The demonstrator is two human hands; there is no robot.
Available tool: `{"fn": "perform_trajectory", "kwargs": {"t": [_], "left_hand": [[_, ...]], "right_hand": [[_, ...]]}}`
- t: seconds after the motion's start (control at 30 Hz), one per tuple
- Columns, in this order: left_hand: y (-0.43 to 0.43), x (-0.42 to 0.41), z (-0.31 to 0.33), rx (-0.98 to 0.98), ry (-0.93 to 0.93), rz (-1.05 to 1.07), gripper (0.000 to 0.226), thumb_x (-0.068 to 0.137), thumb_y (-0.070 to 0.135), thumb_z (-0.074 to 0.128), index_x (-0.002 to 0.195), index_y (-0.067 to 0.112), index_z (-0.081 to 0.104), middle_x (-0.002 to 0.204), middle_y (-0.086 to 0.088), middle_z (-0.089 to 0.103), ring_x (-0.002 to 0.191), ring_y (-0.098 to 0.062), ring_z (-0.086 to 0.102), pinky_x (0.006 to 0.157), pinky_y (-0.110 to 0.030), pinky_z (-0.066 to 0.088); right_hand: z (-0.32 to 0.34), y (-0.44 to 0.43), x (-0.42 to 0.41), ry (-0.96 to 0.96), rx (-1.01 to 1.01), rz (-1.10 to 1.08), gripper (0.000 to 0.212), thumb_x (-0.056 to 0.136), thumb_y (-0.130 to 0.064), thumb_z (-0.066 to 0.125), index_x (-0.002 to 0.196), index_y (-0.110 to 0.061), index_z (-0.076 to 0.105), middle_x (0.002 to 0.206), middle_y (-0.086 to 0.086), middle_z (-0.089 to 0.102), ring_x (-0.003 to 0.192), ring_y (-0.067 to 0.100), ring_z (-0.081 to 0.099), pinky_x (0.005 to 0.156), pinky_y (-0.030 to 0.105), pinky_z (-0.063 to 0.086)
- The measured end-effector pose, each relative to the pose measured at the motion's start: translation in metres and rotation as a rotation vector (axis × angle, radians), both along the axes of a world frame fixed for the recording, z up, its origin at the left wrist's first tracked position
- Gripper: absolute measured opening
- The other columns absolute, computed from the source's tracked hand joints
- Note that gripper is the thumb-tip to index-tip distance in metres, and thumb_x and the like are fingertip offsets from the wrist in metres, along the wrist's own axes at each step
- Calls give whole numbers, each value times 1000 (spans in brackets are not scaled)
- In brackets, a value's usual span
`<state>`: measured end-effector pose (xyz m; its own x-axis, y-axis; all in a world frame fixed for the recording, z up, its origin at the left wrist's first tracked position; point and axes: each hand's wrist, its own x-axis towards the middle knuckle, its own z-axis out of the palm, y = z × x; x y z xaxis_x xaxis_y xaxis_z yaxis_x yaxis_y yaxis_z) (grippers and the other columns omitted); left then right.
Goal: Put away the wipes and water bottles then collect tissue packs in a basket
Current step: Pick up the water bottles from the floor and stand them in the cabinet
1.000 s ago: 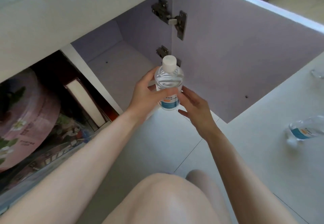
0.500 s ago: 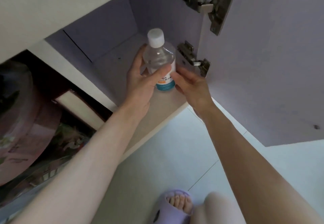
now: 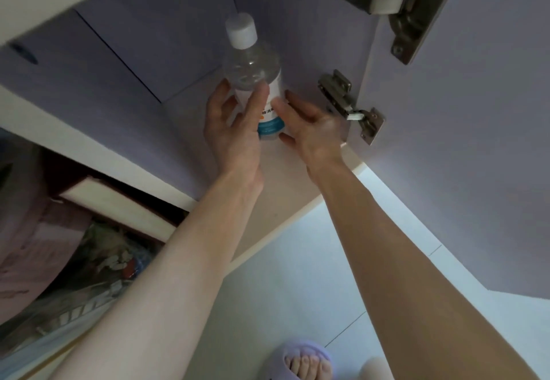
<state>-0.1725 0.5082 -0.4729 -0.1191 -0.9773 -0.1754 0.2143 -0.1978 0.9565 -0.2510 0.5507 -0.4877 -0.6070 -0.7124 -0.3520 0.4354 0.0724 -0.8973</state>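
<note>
A clear water bottle (image 3: 253, 73) with a white cap and a white and blue label stands upright inside the low cabinet (image 3: 184, 106), far in on its floor near the right wall. My left hand (image 3: 235, 135) wraps it from the left, thumb across the front and fingers behind. At the bottle's lower right, my right hand (image 3: 312, 129) is spread flat, with its fingertips touching the label. No wipes, tissue packs or basket are in view.
The cabinet door (image 3: 461, 141) stands open on the right, hung on two metal hinges (image 3: 351, 106). A neighbouring compartment at the left holds a pink round box (image 3: 26, 219) and printed packages. Below are pale floor tiles (image 3: 297, 275) and my foot in a lilac slipper (image 3: 303, 359).
Both hands have carried the bottle from in front of the cabinet deep into it. The camera has moved closer and lower. My left-hand fingers are looser around it than before.
</note>
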Motion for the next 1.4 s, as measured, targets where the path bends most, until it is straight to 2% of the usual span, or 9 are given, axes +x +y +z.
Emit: {"fn": "perform_trajectory", "kwargs": {"t": [0.23,0.4,0.7,0.87,0.97,1.07,1.17,1.3,1.4], "left_hand": [[-26,-21,-5,10,73,164,43,77,16,79,116,23,63,119,1,67,111,-18,64,99,-46,50],[-44,-39,-9,-73,88,258,56,75,16,76,128,7,58,122,-3,63,115,-19,61,107,-45,43],[-57,-50,-9,-57,89,256,56,83,6,71,133,-2,50,139,-18,52,128,-28,51,108,-46,41],[-39,-39,-4,-1,-8,198,61,82,17,74,136,5,49,128,-10,58,115,-20,58,102,-46,47],[-12,-29,-1,4,-62,141,44,85,16,70,127,15,54,114,-2,60,99,-11,61,100,-43,48],[19,-12,4,3,-123,24,34,84,23,72,114,27,57,121,-1,64,105,-12,62,100,-38,49],[49,4,13,-7,-182,-113,40,83,29,73,120,20,60,121,1,65,99,-5,62,88,-26,51],[94,19,21,-2,-213,-250,36,84,26,71,117,25,57,119,3,63,103,-5,60,99,-30,49],[131,28,24,-14,-242,-356,40,86,25,70,123,23,55,119,5,62,104,-1,58,96,-30,49]], "right_hand": [[3,-37,-5,-74,-13,7,40,85,-15,72,123,-5,64,105,4,69,63,-10,59,66,7,50],[0,-57,-9,7,8,16,45,80,-30,76,121,-13,67,109,-1,71,101,11,66,100,35,51],[-9,-74,-13,11,-41,-43,52,78,-26,77,124,-5,63,123,10,67,115,22,62,104,44,47],[-8,-43,-6,60,24,-71,51,82,-36,73,126,-12,63,126,2,66,114,16,61,101,41,50],[-4,-6,0,34,13,-111,44,85,-31,72,124,-11,64,124,2,66,105,12,62,89,35,56],[4,39,7,75,47,-104,43,89,-28,67,128,-10,61,128,1,60,106,11,59,79,26,56],[13,85,17,117,84,-101,44,89,-30,67,129,-14,61,124,-2,63,103,12,62,83,30,57],[24,142,22,120,96,-161,40,89,-32,67,126,-19,62,122,-1,66,103,10,64,88,34,57],[27,185,34,100,103,-219,40,89,-32,66,126,-18,61,122,-2,65,107,12,63,87,33,57]]}}
